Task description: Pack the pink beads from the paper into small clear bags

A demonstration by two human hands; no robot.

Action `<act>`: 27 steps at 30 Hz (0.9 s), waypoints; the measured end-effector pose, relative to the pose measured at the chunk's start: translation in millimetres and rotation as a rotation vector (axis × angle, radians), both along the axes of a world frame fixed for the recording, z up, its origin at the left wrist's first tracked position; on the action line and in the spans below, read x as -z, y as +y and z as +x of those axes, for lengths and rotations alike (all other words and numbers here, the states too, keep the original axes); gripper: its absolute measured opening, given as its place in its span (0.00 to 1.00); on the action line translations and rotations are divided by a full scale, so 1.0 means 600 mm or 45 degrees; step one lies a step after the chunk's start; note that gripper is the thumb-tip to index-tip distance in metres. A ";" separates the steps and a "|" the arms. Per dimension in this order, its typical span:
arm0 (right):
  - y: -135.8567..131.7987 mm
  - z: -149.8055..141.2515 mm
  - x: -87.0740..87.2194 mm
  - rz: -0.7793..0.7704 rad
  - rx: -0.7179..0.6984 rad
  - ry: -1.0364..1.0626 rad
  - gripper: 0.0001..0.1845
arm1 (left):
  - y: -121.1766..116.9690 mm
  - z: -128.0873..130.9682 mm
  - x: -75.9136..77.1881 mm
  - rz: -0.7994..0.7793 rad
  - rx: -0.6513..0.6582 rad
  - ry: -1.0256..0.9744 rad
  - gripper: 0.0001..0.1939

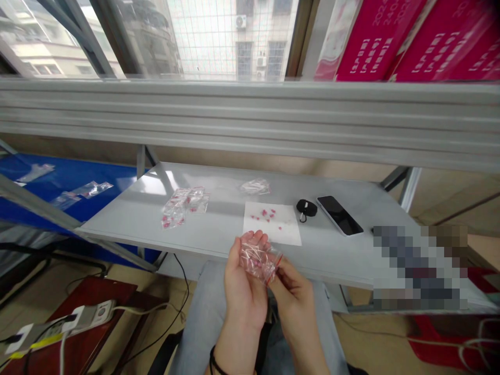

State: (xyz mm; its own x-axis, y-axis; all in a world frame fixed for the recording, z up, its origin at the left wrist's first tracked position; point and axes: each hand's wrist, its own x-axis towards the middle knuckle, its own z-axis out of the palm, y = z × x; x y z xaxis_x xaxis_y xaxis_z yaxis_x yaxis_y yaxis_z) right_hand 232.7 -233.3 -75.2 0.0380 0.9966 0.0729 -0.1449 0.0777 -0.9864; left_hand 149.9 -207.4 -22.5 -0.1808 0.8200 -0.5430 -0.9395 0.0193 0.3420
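Observation:
My left hand (247,291) is turned palm up and cupped, with a small clear zip bag (255,258) lying across its palm and fingers. Small pinkish pieces show inside this bag. The thumb and fingers of my right hand (292,288) pinch the bag at its red-striped edge. Just beyond my fingertips, a white sheet of paper (289,234) lies on the table with several small pink-red pieces (265,213) scattered over it.
The grey table (219,234) holds filled zip bags (182,205) at left and clear bags (255,186) behind the paper. A black case (307,208) and a phone (339,215) lie right. A power strip (88,317) sits lower left. A metal beam (250,114) crosses above.

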 end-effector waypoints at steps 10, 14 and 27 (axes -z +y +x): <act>0.017 0.020 -0.027 -0.050 -0.241 0.263 0.12 | -0.018 -0.011 -0.010 0.208 -0.006 -0.085 0.18; 0.032 0.030 -0.048 -0.031 -0.272 0.259 0.11 | -0.021 -0.014 -0.005 0.350 0.030 -0.078 0.19; 0.060 0.037 -0.026 -0.090 -0.154 0.497 0.13 | 0.009 -0.051 0.021 0.327 0.291 0.457 0.14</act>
